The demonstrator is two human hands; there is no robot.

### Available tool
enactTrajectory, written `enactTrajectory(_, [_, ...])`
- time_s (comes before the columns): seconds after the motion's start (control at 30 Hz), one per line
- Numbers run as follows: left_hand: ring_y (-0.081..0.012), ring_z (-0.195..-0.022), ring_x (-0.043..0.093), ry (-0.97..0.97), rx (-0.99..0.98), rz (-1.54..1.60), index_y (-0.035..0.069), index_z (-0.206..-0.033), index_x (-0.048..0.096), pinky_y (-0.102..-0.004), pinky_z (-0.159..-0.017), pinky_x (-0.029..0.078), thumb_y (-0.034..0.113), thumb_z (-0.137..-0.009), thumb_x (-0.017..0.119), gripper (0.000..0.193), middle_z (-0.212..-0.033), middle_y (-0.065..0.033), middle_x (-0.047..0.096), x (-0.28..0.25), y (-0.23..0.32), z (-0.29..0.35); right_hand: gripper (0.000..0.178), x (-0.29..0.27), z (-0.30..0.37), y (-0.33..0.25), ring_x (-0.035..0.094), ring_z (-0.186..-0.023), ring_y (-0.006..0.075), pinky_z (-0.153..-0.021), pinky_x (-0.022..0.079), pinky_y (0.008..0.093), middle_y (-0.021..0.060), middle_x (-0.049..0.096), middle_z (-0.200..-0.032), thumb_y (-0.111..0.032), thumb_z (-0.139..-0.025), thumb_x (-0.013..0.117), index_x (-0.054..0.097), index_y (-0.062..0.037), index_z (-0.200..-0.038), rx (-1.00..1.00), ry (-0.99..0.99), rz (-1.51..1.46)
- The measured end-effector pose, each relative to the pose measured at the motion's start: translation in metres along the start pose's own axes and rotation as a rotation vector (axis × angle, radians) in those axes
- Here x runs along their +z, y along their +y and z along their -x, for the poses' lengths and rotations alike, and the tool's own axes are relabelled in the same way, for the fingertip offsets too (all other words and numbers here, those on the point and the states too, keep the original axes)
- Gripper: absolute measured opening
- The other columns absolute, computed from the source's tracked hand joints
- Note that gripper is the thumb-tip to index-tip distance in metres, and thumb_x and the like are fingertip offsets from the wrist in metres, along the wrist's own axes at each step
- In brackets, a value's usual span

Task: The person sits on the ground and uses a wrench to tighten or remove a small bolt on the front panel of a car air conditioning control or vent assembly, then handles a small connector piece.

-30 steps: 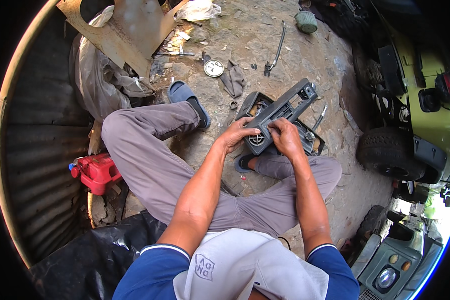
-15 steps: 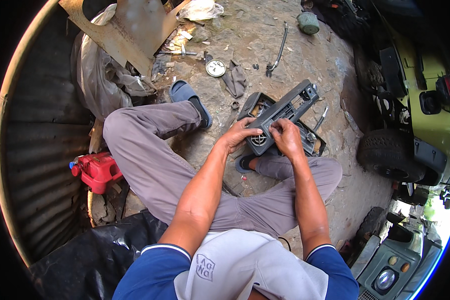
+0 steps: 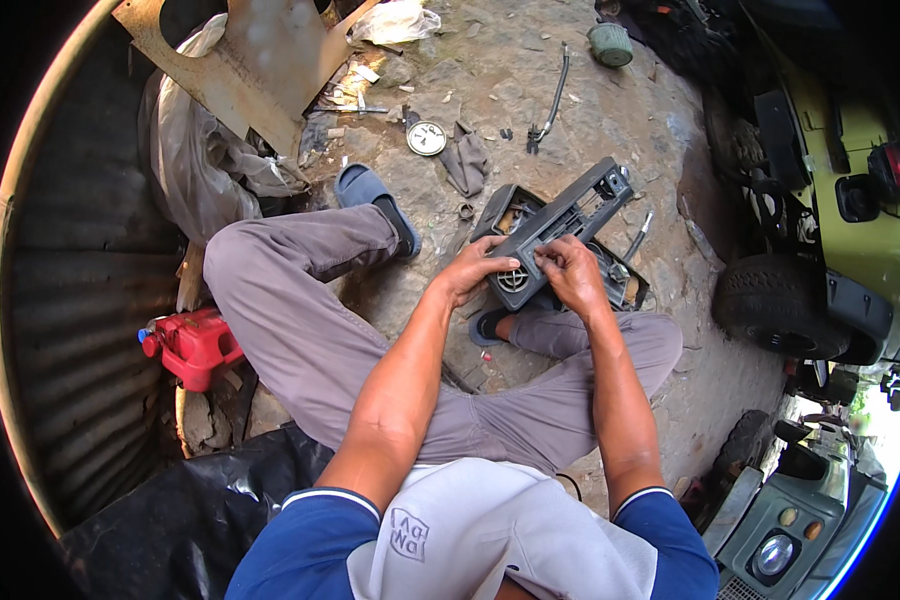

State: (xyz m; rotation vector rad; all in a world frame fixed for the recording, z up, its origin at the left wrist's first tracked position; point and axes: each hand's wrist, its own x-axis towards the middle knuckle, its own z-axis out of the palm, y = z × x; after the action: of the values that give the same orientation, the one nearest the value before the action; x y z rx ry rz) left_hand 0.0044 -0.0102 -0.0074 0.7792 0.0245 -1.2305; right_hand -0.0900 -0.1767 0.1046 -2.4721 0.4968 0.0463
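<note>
A long dark-grey plastic panel, like a vehicle dashboard trim with cut-out openings, lies slantwise between my legs. Near its lower end is a round slatted vent. My left hand is closed on the left edge of that end, thumb on top and fingers hidden underneath. Beside the vent, my right hand bends its fingers into a pinch against the panel's face; what they hold, if anything, is hidden. Under the panel, an open black case with small parts inside shows on both sides.
A hose, a round white-faced gauge and a grey cloth lie on the rough ground ahead. A red jerrycan stands at my left by a corrugated wall. To the right are a tyre and a green vehicle.
My view has shifted slightly. My left hand keeps its hold on the panel, and my right hand stays pinched at nearly the same spot beside the vent.
</note>
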Motion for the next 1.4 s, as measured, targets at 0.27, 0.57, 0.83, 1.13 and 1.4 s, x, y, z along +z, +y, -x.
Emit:
enactTrajectory(0.27, [-0.0180,-0.111,0.066,-0.004,-0.010,-0.017,-0.003,-0.139,0.045,-0.0305,-0.096,0.056,0.005,-0.085,0.079,0.064,-0.125,-0.0124,0.062,0.002,0.001,0.001,0.022,0.012,0.011,-0.004,0.064,-0.072,0.0274,-0.070,0.052,0.0385,0.0161,0.063,-0.088,-0.012,-0.083,0.076,0.075,0.0012,-0.101,0.043,0.180,-0.082])
enactTrajectory(0.57, [-0.0179,-0.110,0.066,-0.008,-0.015,-0.024,-0.002,-0.142,0.043,-0.0308,-0.096,0.056,0.005,-0.086,0.078,0.067,-0.124,-0.0122,0.063,0.003,0.002,0.002,0.017,0.016,0.011,-0.002,0.064,-0.076,0.0343,-0.071,0.051,0.0417,0.0173,0.063,-0.087,-0.008,-0.085,0.072,0.074,0.0019,-0.098,-0.013,0.168,-0.044])
enactTrajectory(0.83, [-0.0177,-0.110,0.066,-0.014,-0.002,-0.051,-0.001,-0.144,0.040,-0.0306,-0.095,0.056,0.005,-0.085,0.079,0.071,-0.124,-0.0118,0.063,0.001,0.001,0.000,0.014,0.011,0.009,0.002,0.065,-0.086,0.0403,-0.079,0.052,0.0456,0.0200,0.064,-0.090,-0.006,-0.084,0.070,0.073,0.0024,-0.096,-0.033,0.124,-0.036])
enactTrajectory(1.13, [-0.0174,-0.111,0.065,-0.016,0.006,-0.056,-0.001,-0.143,0.042,-0.0308,-0.096,0.055,0.004,-0.084,0.080,0.071,-0.124,-0.0110,0.062,0.004,0.004,0.002,0.012,0.007,0.007,-0.002,0.065,-0.088,0.0415,-0.080,0.052,0.0475,0.0216,0.065,-0.089,-0.006,-0.084,0.069,0.071,0.0040,-0.091,-0.046,0.083,0.024])
enactTrajectory(1.4, [-0.0187,-0.111,0.065,0.005,0.014,-0.137,-0.002,-0.142,0.043,-0.0306,-0.096,0.055,0.006,-0.079,0.084,0.075,-0.124,-0.0126,0.061,0.004,0.004,0.001,0.013,0.004,0.004,-0.004,0.065,-0.087,0.0431,-0.081,0.052,0.0497,0.0242,0.065,-0.087,-0.008,-0.084,0.069,0.070,0.0048,-0.087,-0.048,0.046,0.085])
